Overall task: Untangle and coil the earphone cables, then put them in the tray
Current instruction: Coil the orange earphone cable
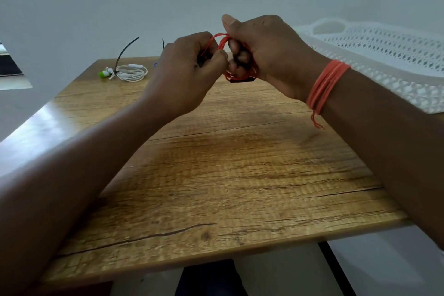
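Up above the middle of the wooden bench (216, 163), both hands are busy with an orange earphone cable (222, 42). Right hand (269, 53) has its fingers curled through a bunch of orange loops, thumb sticking up, so it's basically acting as the spool. Left hand (189, 69) is pinching a strand of the same cable right next to it, looks like it's feeding or tucking a loop. There's a small dark piece (241, 80) hanging at the bottom of the bundle, could be the plug or the remote, too blurry to say.

Progress-wise I'd call it somewhere around halfway. Far left on the bench there's a white earphone set (132, 72) with green buds, already coiled, with a black tie (125, 51) sticking out of it, so that one seems done apart from moving it. The orange one is mostly wound but not finished off. White lattice tray (374, 55) sits on the right, and the part I can see has nothing in it yet, so both coils still have to go in.
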